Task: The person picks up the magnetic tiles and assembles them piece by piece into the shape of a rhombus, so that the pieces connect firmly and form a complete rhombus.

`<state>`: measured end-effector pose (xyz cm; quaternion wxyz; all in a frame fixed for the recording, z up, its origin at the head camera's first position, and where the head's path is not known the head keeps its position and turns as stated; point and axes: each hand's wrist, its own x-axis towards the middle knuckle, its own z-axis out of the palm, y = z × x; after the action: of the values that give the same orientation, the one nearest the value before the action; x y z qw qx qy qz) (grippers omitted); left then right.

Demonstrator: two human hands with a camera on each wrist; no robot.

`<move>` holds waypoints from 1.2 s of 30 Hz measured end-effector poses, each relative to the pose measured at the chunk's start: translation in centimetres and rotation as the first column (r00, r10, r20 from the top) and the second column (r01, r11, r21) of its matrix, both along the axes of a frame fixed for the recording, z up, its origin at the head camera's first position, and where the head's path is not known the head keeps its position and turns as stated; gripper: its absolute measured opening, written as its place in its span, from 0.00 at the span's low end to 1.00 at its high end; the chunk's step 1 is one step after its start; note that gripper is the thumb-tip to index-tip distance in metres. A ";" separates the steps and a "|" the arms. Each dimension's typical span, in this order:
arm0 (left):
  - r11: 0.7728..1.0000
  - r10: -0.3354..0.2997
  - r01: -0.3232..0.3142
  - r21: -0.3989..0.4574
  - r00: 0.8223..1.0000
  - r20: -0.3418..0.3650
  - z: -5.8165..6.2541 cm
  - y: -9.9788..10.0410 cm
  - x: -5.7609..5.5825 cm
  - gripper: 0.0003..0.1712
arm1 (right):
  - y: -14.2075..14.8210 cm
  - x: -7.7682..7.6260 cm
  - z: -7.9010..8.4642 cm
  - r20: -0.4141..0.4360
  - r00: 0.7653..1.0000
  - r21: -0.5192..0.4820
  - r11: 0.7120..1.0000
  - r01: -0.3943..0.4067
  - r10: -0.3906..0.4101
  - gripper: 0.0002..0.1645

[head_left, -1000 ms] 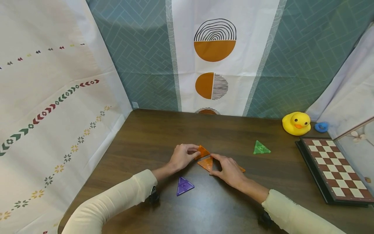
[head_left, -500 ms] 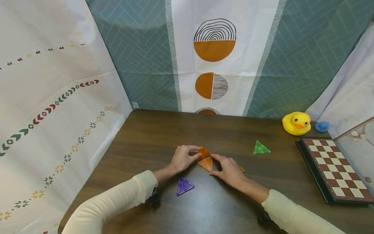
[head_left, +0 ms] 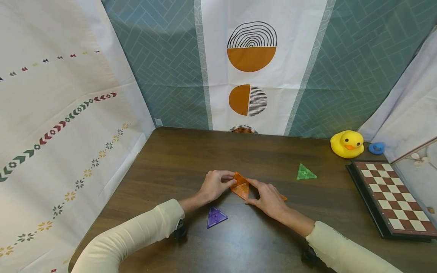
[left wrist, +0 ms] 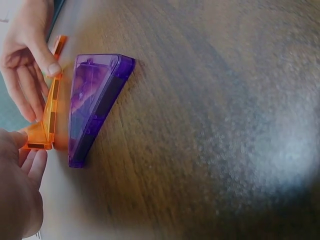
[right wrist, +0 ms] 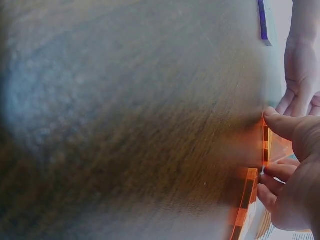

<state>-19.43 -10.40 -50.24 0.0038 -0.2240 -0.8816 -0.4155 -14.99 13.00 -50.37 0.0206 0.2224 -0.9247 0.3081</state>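
Observation:
My left hand [head_left: 215,185] pinches an orange triangular magnetic tile [head_left: 239,178] between thumb and fingers. Its lower edge meets a second orange triangular tile [head_left: 241,190], which lies on the table. That second tile sits between the thumb and fingertips of my right hand [head_left: 268,196], which grips it at two corners. In the left wrist view the tile in my left hand [left wrist: 37,135] stands tilted up from the flat one. Partly hidden behind my right hand, a third orange tile [head_left: 283,197] shows only a corner; the right wrist view shows more of this tile [right wrist: 244,205].
A purple triangular tile [head_left: 216,217] lies in front of my left hand, and a green one [head_left: 305,172] farther back on the right. A chessboard [head_left: 392,197], a yellow rubber duck [head_left: 346,144] and a small blue duck [head_left: 376,148] occupy the table's right side.
My left hand has brought its orange tile slightly down and right, closing the gap to the tile my right hand holds. The right hand has stayed in place.

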 end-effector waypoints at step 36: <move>0.996 -0.091 0.091 -0.014 0.996 -0.019 0.1 -0.8 0.4 0.19 | 0.2 -0.1 0.1 0.010 1.000 -0.002 1.000 -0.010 0.010 0.43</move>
<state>-19.08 -11.21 -50.12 -0.0081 -0.2678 -0.8732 -0.4072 -15.07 13.16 -50.31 0.0148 0.2253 -0.9234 0.3103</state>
